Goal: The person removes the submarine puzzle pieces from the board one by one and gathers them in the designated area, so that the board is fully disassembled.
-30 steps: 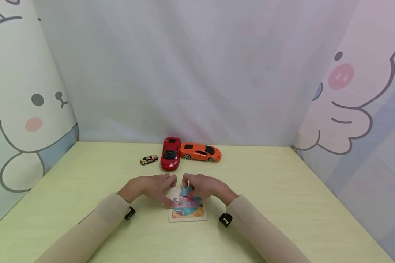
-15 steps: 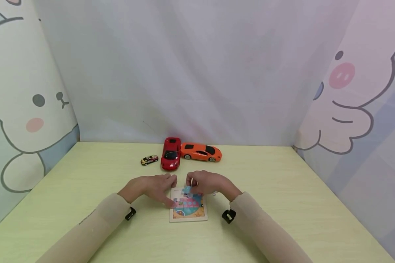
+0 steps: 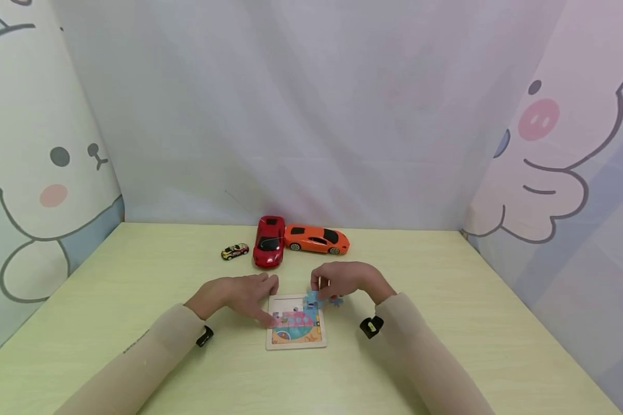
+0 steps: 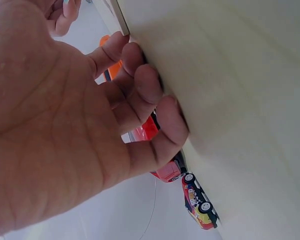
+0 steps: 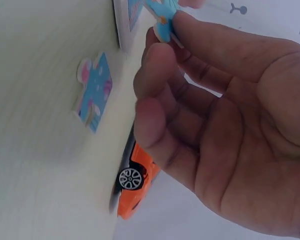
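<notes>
My left hand (image 3: pixel 244 295) rests at the left side of a square jigsaw puzzle board (image 3: pixel 297 346), its thumb on the left edge. In the left wrist view its bent fingers have their tips down on the table, the index fingertip right at the board's edge. Between thumb and fingers, my right hand (image 3: pixel 340 278) pinches a light-blue puzzle piece (image 5: pixel 165 19) over the upper right of the board. The board's lower part holds fitted pink, blue and orange pieces; its upper left shows pale bare wood. Another blue puzzle piece (image 5: pixel 96 92) lies on the table beside the board, under my right hand.
Behind the hands stand a red toy car (image 3: pixel 269 242), an orange toy car (image 3: pixel 316 240) touching it, and a small multicoloured toy car (image 3: pixel 235 251) to the left. A pale curtain (image 3: pixel 291 115) hangs at the table's far edge, with cartoon-printed cloth at both sides.
My right hand has moved right and slightly back, carrying the blue piece from the board's upper middle to its upper right. The loose piece beside the board has come into view. My left hand stays put.
</notes>
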{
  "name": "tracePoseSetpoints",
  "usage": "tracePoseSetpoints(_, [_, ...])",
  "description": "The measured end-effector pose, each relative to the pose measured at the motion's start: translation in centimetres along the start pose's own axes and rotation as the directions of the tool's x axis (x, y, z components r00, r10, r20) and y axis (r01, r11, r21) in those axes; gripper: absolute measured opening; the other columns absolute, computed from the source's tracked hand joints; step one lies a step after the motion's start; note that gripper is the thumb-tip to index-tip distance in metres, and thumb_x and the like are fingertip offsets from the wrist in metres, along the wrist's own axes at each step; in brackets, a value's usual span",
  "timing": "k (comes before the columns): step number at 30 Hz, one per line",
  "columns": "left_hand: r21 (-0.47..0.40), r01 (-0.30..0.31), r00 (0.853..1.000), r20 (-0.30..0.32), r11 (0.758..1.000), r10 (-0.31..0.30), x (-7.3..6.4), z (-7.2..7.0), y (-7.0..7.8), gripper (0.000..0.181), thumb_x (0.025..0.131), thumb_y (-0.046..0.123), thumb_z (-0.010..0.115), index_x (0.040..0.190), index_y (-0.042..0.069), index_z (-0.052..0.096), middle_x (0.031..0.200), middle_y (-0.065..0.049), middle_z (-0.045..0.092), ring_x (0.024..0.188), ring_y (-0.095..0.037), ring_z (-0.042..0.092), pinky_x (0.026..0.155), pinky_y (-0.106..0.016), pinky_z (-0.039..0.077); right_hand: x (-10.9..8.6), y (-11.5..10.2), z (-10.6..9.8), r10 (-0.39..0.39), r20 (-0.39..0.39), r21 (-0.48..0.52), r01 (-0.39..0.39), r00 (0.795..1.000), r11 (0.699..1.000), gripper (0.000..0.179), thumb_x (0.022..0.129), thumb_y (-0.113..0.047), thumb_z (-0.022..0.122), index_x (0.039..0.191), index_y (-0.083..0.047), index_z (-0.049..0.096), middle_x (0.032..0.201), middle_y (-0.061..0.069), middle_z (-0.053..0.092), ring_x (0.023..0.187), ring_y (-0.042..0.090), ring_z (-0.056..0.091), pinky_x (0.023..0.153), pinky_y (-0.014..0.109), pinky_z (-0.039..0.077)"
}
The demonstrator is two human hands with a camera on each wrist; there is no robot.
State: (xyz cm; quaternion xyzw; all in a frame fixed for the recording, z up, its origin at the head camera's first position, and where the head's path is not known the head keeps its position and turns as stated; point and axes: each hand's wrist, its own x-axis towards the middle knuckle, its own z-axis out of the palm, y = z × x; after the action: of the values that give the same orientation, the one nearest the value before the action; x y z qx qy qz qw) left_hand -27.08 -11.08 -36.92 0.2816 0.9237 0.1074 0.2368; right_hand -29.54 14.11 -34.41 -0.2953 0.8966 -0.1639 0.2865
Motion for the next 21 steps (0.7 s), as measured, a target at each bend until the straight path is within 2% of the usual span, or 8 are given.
tracePoseSetpoints(8, [0.001,-0.007,1.000,0.003,1.000,0.007,0.1,0.1,-0.2,0.054,0.082,0.050,0.078,0.108,0.019,0.041,0.095,-0.002,0.047,0.091,-0.014,0.047,0.074,-0.034,0.038,-1.7,1.6,-1.3,-0.003,0.088,0.047,-0.001,0.996,0.999,0.005,0.097,-0.008,0.064,0.095,-0.010,0.060,0.083,0.002,0.059,0.068,0.023,0.057,0.062,0.031,0.043])
tracePoseSetpoints(14, [0.000,-0.010,1.000,0.005,1.000,0.010,0.0,0.0,-0.1,0.054,0.083,0.049,0.078,0.109,0.019,0.041,0.095,-0.002,0.047,0.092,-0.014,0.047,0.074,-0.035,0.038,-2.6,3.1,-2.2,0.019,0.104,0.078,-0.027,0.994,0.997,0.007,0.098,-0.009,0.063,0.093,-0.012,0.059,0.082,0.002,0.058,0.068,0.023,0.056,0.064,0.034,0.044])
tracePoseSetpoints(21, [0.008,-0.006,1.000,0.005,1.000,0.006,-0.1,0.0,0.0,0.054,0.083,0.048,0.078,0.109,0.019,0.040,0.096,-0.002,0.047,0.092,-0.014,0.046,0.074,-0.034,0.038,-2.9,4.5,-2.7,0.082,0.119,0.096,-0.093,0.990,0.991,0.007,0.097,-0.011,0.066,0.092,-0.012,0.060,0.079,0.001,0.057,0.066,0.019,0.054,0.065,0.033,0.044])
